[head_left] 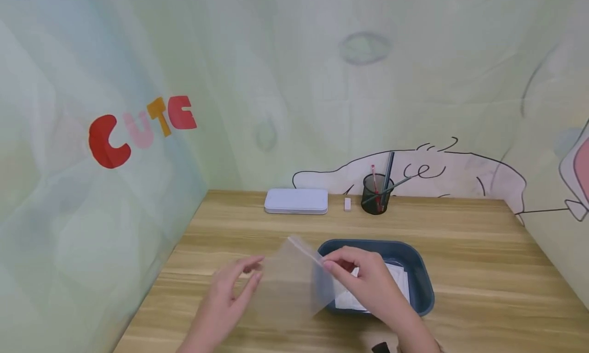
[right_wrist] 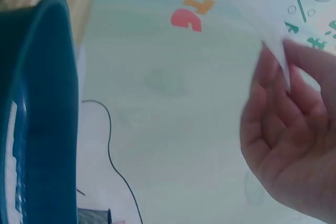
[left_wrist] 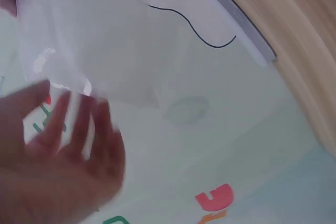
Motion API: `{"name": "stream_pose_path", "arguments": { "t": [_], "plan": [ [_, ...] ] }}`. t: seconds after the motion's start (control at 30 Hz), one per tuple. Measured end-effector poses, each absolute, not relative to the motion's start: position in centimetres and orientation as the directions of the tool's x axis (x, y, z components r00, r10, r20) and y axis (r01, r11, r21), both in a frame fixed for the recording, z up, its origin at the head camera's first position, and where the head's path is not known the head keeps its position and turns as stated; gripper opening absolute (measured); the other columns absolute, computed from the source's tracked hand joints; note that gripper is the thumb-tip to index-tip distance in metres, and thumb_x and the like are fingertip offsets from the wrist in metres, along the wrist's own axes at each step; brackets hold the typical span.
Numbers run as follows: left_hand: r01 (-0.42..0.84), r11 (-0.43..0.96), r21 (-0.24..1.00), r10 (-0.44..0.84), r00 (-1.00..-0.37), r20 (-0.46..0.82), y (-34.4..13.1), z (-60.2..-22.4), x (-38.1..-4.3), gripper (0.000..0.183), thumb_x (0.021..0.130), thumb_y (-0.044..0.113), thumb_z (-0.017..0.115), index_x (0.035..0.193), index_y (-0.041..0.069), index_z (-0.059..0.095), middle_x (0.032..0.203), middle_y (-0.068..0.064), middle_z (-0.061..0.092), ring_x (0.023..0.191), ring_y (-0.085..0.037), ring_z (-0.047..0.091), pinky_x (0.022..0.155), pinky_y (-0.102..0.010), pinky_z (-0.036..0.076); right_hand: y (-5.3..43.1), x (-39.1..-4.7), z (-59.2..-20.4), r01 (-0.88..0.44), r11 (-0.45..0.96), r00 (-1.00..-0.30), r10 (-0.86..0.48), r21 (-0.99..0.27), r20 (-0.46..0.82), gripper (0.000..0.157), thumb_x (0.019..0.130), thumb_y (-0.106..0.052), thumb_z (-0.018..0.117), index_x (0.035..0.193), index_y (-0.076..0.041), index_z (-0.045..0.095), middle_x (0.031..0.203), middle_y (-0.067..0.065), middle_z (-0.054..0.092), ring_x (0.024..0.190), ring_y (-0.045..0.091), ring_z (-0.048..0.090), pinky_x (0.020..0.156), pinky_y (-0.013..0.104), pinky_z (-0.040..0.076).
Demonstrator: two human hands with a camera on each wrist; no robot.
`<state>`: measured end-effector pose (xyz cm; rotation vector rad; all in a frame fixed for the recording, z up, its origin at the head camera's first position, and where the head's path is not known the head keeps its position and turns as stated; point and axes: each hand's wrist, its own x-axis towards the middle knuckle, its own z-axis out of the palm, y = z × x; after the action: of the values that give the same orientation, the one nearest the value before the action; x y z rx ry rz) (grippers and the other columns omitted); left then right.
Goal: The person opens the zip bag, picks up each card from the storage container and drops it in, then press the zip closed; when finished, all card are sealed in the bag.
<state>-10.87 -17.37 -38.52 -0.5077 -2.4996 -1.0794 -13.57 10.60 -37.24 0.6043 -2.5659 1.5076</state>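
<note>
A clear zip-lock plastic bag (head_left: 290,286) hangs over the table in the head view, its zip edge slanting down toward the right. My right hand (head_left: 363,273) pinches that edge at a corner between thumb and fingers. In the right wrist view, the bag's corner (right_wrist: 281,61) runs into the grip of my right hand (right_wrist: 294,114). My left hand (head_left: 230,294) is at the bag's left side, thumb and fingers spread apart. The left wrist view shows my left hand (left_wrist: 73,156) blurred, fingertips right at the bag's (left_wrist: 94,40) edge.
A dark blue bin (head_left: 425,286) with white packets (head_left: 400,279) inside stands partly under my right hand. Along the back are a white case (head_left: 296,201), a small eraser (head_left: 347,204) and a black mesh pen cup (head_left: 375,194). A black object (head_left: 381,348) shows at the bottom edge.
</note>
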Motion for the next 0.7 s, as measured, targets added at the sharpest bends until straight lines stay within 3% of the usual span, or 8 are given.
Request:
{"name": "stream_pose_path", "arguments": {
  "t": [0.1,0.2,0.33,0.43,0.57,0.7],
  "plan": [
    [0.486,0.704,0.518,0.086,-0.782,0.617,-16.8,-38.2,-10.7,0.032,0.087,0.010,0.070,0.118,0.013,0.065,0.112,0.006,0.061,0.105,-0.018,0.053,0.089,-0.038,0.044,9.9,-13.4,-37.6,-0.401,0.393,-0.915,-0.215,-0.828,0.341,0.009,0.088,-0.038,0.066,0.095,-0.035,0.071,0.086,-0.018,0.066,0.074,0.010,0.057,0.061,0.027,0.053],
    [0.518,0.684,0.513,0.052,-0.737,0.674,-15.8,-38.1,-10.2,0.025,0.085,0.006,0.070,0.110,0.011,0.068,0.107,0.004,0.062,0.101,-0.019,0.055,0.090,-0.033,0.042,9.2,-13.3,-38.0,-0.433,0.362,-0.901,-0.154,-0.825,0.405,0.008,0.087,-0.034,0.069,0.094,-0.034,0.072,0.085,-0.018,0.066,0.074,0.009,0.058,0.063,0.027,0.054],
    [0.552,0.620,0.557,0.083,-0.752,0.654,-13.8,-38.6,-9.4,0.015,0.086,0.009,0.071,0.096,0.019,0.069,0.093,0.016,0.063,0.089,-0.007,0.058,0.084,-0.024,0.050,8.3,-12.8,-38.3,-0.478,0.364,-0.876,-0.121,-0.800,0.468,0.008,0.086,-0.031,0.071,0.093,-0.034,0.074,0.086,-0.021,0.066,0.077,0.006,0.060,0.063,0.024,0.055],
    [0.545,0.567,0.617,0.106,-0.792,0.602,-12.3,-39.1,-9.1,0.013,0.088,0.013,0.070,0.093,0.025,0.069,0.087,0.024,0.061,0.083,-0.001,0.058,0.076,-0.026,0.054,7.7,-12.3,-38.4,-0.550,0.372,-0.829,-0.131,-0.748,0.544,0.008,0.085,-0.026,0.073,0.093,-0.029,0.076,0.087,-0.021,0.067,0.078,0.004,0.061,0.061,0.023,0.055],
    [0.552,0.519,0.652,0.109,-0.800,0.590,-11.3,-39.4,-9.3,0.015,0.091,0.013,0.065,0.094,0.027,0.069,0.088,0.024,0.062,0.082,-0.001,0.058,0.071,-0.027,0.054,7.1,-11.6,-38.5,-0.657,0.371,-0.742,-0.164,-0.656,0.650,0.010,0.083,-0.019,0.075,0.093,-0.022,0.076,0.089,-0.019,0.068,0.079,0.004,0.061,0.068,0.019,0.053],
    [0.589,0.535,0.605,0.099,-0.755,0.648,-11.0,-39.7,-9.5,0.013,0.092,0.010,0.063,0.090,0.022,0.069,0.089,0.018,0.063,0.082,-0.003,0.059,0.071,-0.028,0.054,6.7,-11.0,-38.6,-0.689,0.369,-0.712,-0.189,-0.624,0.676,0.013,0.082,-0.017,0.076,0.092,-0.024,0.075,0.090,-0.020,0.067,0.082,0.003,0.060,0.075,0.015,0.051]
  ]
}}
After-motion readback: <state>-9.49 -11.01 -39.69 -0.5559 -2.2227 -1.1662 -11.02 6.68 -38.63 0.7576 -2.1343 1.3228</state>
